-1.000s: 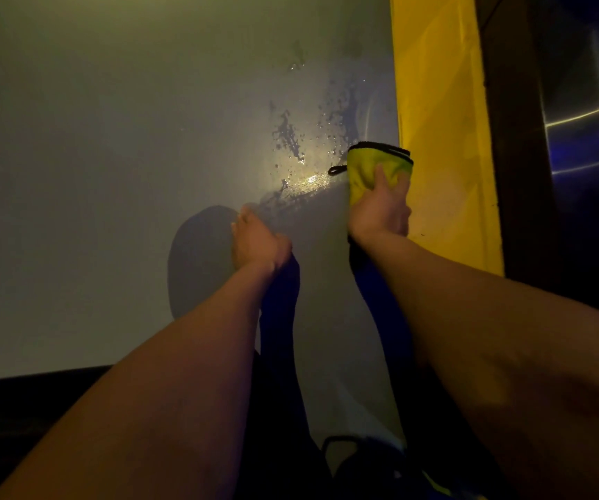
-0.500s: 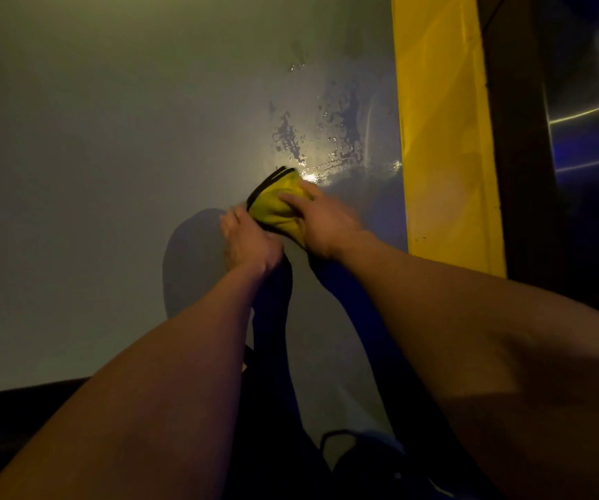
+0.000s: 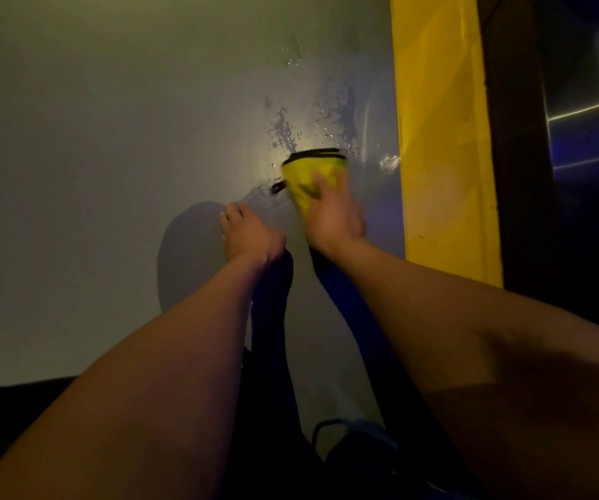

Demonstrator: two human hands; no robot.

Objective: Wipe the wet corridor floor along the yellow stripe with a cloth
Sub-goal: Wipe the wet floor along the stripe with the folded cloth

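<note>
- The right hand (image 3: 334,214) presses a yellow cloth (image 3: 309,178) flat on the grey floor (image 3: 110,175), fingers spread over its near half.
- The cloth lies amid wet patches (image 3: 341,113), just left of the yellow stripe (image 3: 439,138), not touching it.
- The left hand (image 3: 249,236) rests flat on the floor, fingers straight, beside the cloth and apart from it.

right hand (image 3: 332,214) pressing cloth (image 3: 309,178), wet floor (image 3: 110,175)
</note>
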